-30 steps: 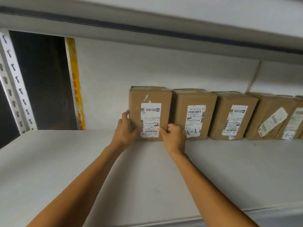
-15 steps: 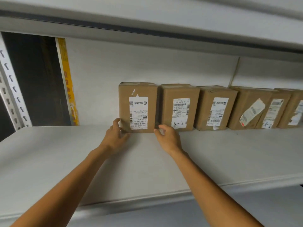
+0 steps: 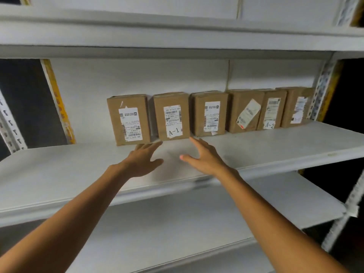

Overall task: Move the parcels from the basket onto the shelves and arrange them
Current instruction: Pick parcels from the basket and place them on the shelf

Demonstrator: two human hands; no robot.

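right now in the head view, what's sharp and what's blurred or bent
Head view: the A-1 parcel looks sharp; the lower right upright smears with motion blur; the shelf front edge bows from wide-angle distortion; left hand and right hand cast soft shadows on it.

A white shelf carries six brown cardboard parcels standing upright in a row along its 12 o'clock edge, against the back panel. The leftmost parcel stands just beside the second parcel, marked A-1. Toward 3 o'clock follow the third parcel, the fourth parcel with its label askew, the fifth parcel marked A-2, and the sixth parcel beside the post.
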